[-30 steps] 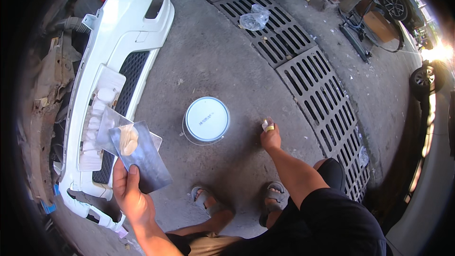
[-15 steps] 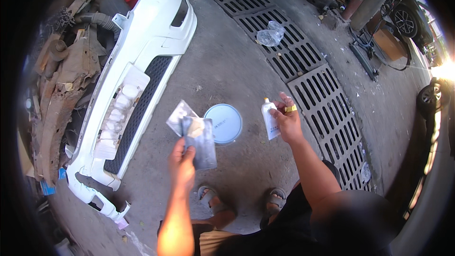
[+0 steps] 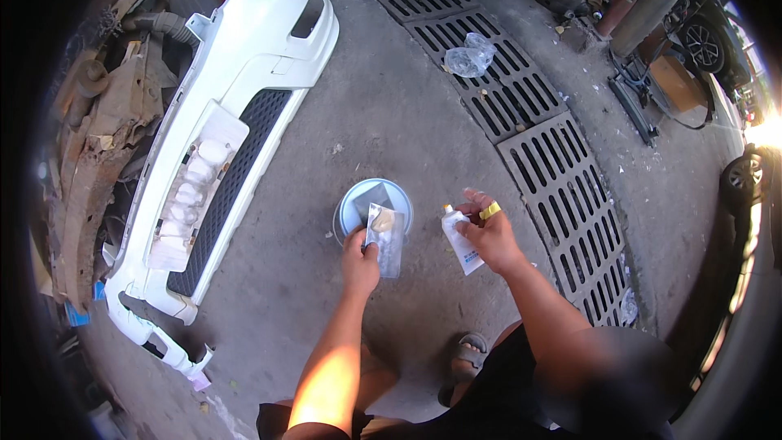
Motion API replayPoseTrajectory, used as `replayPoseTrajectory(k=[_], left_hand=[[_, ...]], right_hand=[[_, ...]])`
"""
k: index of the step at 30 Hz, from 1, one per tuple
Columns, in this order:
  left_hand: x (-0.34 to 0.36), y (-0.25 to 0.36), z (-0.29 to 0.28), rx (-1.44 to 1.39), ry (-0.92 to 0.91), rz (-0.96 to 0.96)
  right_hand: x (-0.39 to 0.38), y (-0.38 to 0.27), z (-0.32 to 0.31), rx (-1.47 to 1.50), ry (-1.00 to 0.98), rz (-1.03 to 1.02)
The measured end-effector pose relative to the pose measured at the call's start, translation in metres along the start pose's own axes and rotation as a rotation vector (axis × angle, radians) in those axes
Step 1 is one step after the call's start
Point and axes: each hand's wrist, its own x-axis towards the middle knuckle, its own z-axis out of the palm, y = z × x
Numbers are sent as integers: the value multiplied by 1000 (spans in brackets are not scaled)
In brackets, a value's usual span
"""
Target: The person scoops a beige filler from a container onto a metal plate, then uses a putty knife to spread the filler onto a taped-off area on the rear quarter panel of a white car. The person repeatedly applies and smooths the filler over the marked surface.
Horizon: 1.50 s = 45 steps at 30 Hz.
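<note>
My left hand [image 3: 360, 265] is closed on two thin flat plates that look like putty spreaders. The front grey plate [image 3: 390, 254] carries a beige dab of paste [image 3: 383, 222]. Behind it, a darker plate [image 3: 376, 194] juts out at an angle over the round pale-blue lid [image 3: 397, 196] of a bucket on the ground. To the right, my right hand [image 3: 494, 239] grips a white squeeze tube [image 3: 459, 238], its orange-tipped nozzle pointing up. A small yellow piece [image 3: 489, 210] sits at the fingers of that hand; whether it is a cap I cannot tell.
At left lies a white car bumper [image 3: 269, 57] with a padded strip [image 3: 191, 195] on it, beside a heap of old parts [image 3: 114, 130]. A slotted drain grate [image 3: 558, 171] curves along the right, with a crumpled plastic bag [image 3: 470, 56] on it. A cardboard box [image 3: 678, 85] stands farther off.
My left hand has moved right with the plates, bringing them in front of the bucket lid and closer to the tube. The tube has tilted and shifted slightly lower.
</note>
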Motion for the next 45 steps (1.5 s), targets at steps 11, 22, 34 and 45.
replayPoseTrajectory(k=[11, 22, 34, 45], left_hand=[[-15, 0, 10, -104, 164, -355], [-47, 56, 5, -616, -174, -364], [-41, 51, 8, -669, -206, -599], [-35, 40, 8, -313, -103, -341]], right_hand=[[9, -5, 26, -49, -111, 18], [7, 17, 54, 91, -277, 54], [5, 19, 65, -137, -377, 8], [8, 24, 76, -161, -353, 57]])
